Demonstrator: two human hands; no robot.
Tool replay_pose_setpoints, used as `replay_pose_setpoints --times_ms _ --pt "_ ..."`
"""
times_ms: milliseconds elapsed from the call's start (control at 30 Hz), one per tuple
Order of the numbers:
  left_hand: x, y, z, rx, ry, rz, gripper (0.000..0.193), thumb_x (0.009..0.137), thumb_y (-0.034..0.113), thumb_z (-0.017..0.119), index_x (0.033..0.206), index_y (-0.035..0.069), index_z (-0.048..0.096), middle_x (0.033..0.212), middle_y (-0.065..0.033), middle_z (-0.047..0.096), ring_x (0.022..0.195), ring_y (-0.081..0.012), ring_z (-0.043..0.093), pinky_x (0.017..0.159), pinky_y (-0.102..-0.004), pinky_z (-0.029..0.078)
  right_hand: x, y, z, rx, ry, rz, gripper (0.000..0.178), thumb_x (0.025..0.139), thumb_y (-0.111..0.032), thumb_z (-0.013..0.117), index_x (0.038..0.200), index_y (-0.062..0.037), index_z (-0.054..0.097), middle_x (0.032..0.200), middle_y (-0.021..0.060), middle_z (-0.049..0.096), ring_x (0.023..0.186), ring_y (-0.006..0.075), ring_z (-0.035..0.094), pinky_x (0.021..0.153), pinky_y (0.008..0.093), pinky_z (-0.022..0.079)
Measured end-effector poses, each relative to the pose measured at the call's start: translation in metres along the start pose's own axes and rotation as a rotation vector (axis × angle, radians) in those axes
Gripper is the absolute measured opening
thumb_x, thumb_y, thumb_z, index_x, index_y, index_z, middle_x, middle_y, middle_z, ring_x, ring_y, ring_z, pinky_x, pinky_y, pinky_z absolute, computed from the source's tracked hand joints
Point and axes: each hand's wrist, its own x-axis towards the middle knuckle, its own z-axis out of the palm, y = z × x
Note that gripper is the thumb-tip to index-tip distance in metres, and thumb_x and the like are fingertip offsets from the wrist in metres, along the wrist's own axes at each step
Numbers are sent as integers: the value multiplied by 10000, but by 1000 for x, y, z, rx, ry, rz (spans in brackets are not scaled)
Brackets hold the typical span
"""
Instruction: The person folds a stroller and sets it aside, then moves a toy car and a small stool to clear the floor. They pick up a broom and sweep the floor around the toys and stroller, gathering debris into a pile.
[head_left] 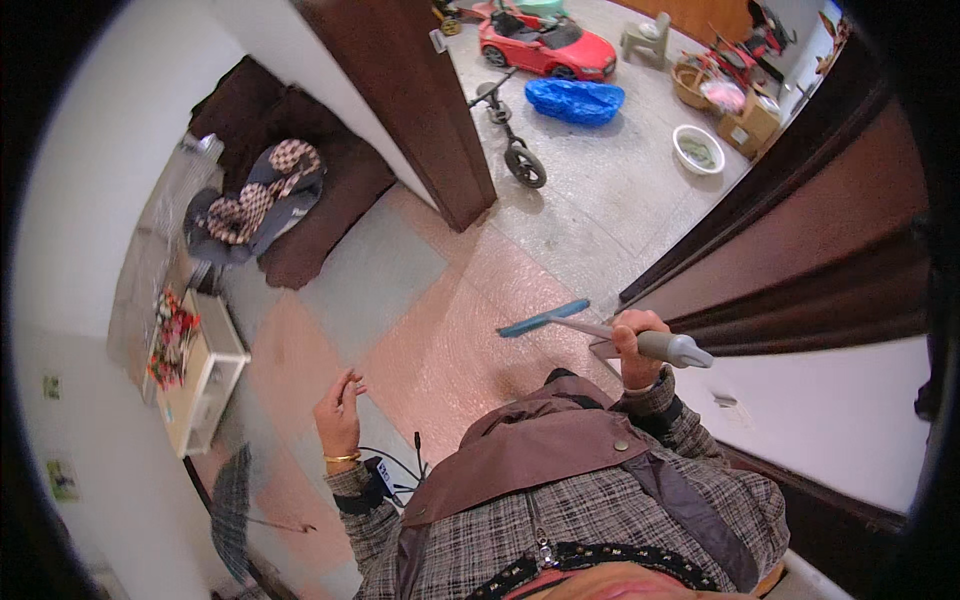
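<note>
Broom [560, 320] gripped by right hand [637, 345], bristles unclear; left hand [338, 405] empty.

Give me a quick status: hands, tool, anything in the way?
Right hand gripping grey-handled floor wiper with blue blade. Left hand open, empty. Black cables on floor near left hand.
</note>
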Motion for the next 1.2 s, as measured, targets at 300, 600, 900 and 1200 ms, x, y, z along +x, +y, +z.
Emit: replay_pose_setpoints --times_ms 300,600,900,1200 --pt "210 32 99 -89 -299 108 266 936 107 502 1158 9 608 968 -111 688 806 -174 683 697 -262 521 111 63 -8 -143 275 15 153 834 -28 637 760 -66 508 683 26 527 620 106 473 583 271 397" --pt "401 90 192 25 -493 252 256 939 76 494 1161 5 602 943 -139 682 787 -193 683 670 -282 556 217 123 -34 -269 537 -263 187 850 -124 604 791 -91 430 651 22 438 562 101 413 498 223 342" --pt "572 156 282 -76 -719 382 277 924 49 491 1184 55 586 926 -122 695 748 -170 693 629 -253 532 338 112 -53 -475 1004 -300 119 803 -62 569 815 -79 453 685 13 449 585 89 401 533 220 339" --pt "665 192 370 -84 -726 356 304 928 52 471 1216 55 570 966 -116 695 760 -181 696 657 -246 525 473 91 -133 -282 1345 -264 199 901 -202 603 841 -73 464 748 18 433 727 137 434 743 293 390"
